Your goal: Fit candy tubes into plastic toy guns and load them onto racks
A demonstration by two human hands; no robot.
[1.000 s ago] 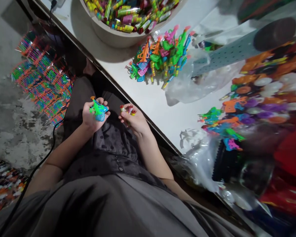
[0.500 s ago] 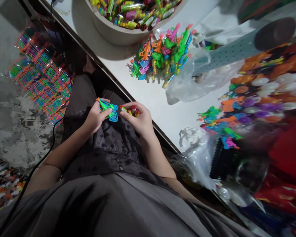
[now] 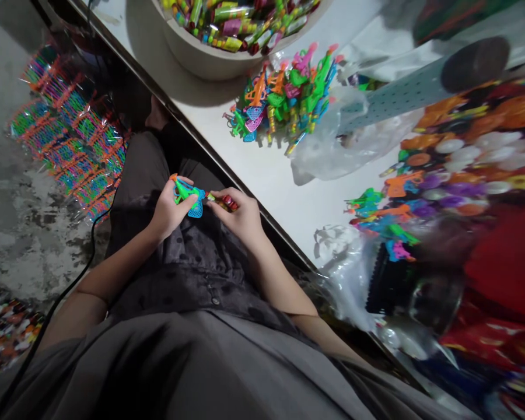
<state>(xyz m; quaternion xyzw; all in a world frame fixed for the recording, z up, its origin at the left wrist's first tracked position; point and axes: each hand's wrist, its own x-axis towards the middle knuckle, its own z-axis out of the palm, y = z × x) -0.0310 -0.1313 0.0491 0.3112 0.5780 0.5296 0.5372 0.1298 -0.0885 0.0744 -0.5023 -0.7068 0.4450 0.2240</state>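
Over my lap, my left hand (image 3: 167, 214) is closed around a small plastic toy (image 3: 196, 210) with green and blue parts and an orange tip. The thumb presses on its green body, and a blue mesh piece sticks out toward the right. My right hand (image 3: 244, 220) pinches several small candy tubes (image 3: 228, 202) with red ends. One tube's end points at the toy's right side; whether it touches or enters the toy is too small to tell. My right fingers partly hide the tubes.
On the white table (image 3: 284, 201) stands a round tub (image 3: 201, 61) of candy tubes. Beside it lies a pile of colourful toys (image 3: 284, 99) and a clear plastic bag (image 3: 319, 157). More toys (image 3: 367, 204) lie at right. Packed bundles (image 3: 74, 128) rest on the floor at left.
My right hand has moved slightly left, bringing the candy tubes closer to the toy. The toy has shifted slightly left in my left hand. The view has shifted a little.
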